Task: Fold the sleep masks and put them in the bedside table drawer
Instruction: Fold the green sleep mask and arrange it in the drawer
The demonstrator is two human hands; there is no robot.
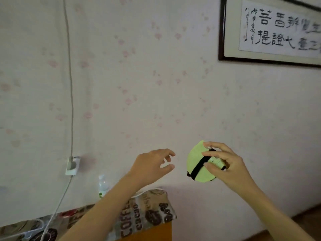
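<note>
Over the coffee-print cloth [147, 218], the left hand [151, 166] spreads empty; the right hand [224, 164] pinches a folded green sleep mask [196, 160].

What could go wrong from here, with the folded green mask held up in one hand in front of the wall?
1. Only the right hand grips the folded sleep mask; the left hand is open and off it, so the fold may spring apart.
2. The black strap crosses the mask with an end hanging below it and could snag or slip.
3. The drawer is out of view, and a water bottle stands on the cloth-covered table below the left arm, which could knock it.
</note>
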